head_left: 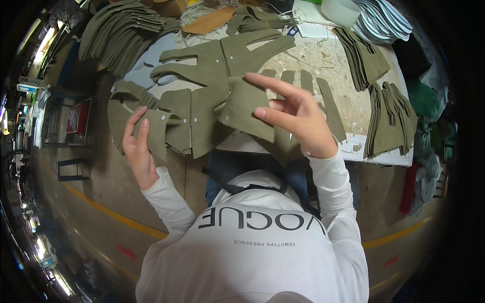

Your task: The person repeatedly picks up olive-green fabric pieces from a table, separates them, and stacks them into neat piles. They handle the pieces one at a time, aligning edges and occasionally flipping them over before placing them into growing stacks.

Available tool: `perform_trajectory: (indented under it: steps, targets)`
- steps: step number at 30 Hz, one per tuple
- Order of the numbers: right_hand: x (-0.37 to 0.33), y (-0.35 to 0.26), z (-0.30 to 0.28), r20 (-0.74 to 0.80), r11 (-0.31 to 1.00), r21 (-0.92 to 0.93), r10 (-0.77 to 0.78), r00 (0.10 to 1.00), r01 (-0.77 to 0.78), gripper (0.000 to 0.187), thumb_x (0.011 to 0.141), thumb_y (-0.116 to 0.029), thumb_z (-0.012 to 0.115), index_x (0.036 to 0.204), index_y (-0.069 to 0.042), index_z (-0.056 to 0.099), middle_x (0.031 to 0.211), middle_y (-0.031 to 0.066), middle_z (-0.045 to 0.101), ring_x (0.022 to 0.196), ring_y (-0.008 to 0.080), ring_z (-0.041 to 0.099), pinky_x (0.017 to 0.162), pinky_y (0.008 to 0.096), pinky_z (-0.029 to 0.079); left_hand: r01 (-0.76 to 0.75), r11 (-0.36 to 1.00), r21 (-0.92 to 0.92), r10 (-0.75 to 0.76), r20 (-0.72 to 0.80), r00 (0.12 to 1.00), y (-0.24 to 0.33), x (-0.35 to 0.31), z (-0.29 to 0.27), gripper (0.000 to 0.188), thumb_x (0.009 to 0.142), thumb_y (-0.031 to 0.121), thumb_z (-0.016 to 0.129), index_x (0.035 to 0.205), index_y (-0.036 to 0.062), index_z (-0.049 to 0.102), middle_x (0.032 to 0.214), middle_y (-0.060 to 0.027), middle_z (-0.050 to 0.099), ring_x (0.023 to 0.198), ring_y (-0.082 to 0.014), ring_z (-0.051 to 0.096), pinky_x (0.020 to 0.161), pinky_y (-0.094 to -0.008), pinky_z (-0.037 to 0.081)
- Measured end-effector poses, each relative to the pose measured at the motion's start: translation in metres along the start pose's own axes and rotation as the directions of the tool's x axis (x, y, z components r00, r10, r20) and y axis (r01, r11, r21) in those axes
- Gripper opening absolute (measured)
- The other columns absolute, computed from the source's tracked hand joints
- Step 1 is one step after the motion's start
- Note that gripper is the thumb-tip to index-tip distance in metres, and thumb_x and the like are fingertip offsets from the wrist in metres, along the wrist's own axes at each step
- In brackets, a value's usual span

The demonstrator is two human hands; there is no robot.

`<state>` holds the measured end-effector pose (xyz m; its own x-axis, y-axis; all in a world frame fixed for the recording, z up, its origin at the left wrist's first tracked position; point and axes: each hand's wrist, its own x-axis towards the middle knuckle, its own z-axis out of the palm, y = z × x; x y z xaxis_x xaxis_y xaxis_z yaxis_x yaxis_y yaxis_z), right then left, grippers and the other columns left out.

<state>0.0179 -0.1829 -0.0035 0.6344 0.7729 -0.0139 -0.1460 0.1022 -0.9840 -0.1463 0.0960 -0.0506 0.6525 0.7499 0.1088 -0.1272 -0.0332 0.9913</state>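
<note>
Right hand (305, 113): thumb and index spread well apart, thumb on the right side of an olive panel (245, 108), index out to its far edge. Other fingertips partly hidden, can't tell if they pinch it from behind. Panel is over the near edge of the table (323, 53), left of middle. Four-sided, tilted; long axis runs far to near, near end leaning right.

Left hand (140, 154): off the table's near left corner, index and thumb tips near each other at the left edge of an olive strip (157, 135). Can't tell whether it's pinched. Strip's long axis also far to near.

Finger-shaped strips (306, 81) just beyond the right hand, ends toward the far edge; can't tell if joined to the panel.

Mid-table: glove-shaped pieces (204, 65), one set of fingers toward the left edge, the other toward the far right.

Along the right edge: two olive stacks (391, 121). Far left corner: larger fanned stack (118, 38). Far right corner: pale stack (385, 21).
</note>
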Motion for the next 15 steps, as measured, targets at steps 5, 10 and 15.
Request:
perform_trajectory:
  steps: [5,10,15]
  targets:
    - [-0.014,0.024,-0.006,-0.124,0.987,0.074,-0.131,0.984,0.141,0.060,0.084,0.005,0.066,0.141,0.000,0.048,0.138,0.0104,0.052,0.096,0.0092,0.062,0.084,0.0225,0.049,-0.040,0.999,0.021,0.040,-0.005,0.999,-0.002,-0.003,-0.004,0.033,0.090,0.000,0.063,0.123,-0.0046,0.060,0.126,-0.0111,0.061,0.115,-0.0149,0.055,0.103,-0.0281,0.039]
    - [-0.039,0.069,-0.025,-0.304,0.910,-0.369,0.075,0.950,-0.189,0.057,0.082,0.008,0.066,0.137,-0.003,0.053,0.126,0.0068,0.056,0.093,0.0083,0.062,0.081,0.0225,0.050,-0.072,0.991,0.112,0.072,0.005,0.997,-0.004,-0.001,-0.005,0.034,0.090,0.000,0.063,0.124,-0.0044,0.060,0.130,-0.0115,0.059,0.117,-0.0154,0.054,0.104,-0.0289,0.038]
    - [-0.055,0.090,-0.027,-0.342,0.923,-0.382,-0.089,0.936,-0.052,0.050,0.080,0.007,0.067,0.129,-0.004,0.062,0.115,0.0079,0.059,0.080,0.0100,0.061,0.072,0.0214,0.052,-0.071,0.989,0.129,0.077,-0.040,0.996,-0.005,0.004,0.005,0.037,0.089,-0.002,0.063,0.126,-0.0043,0.059,0.129,-0.0113,0.059,0.116,-0.0147,0.055,0.102,-0.0282,0.040]
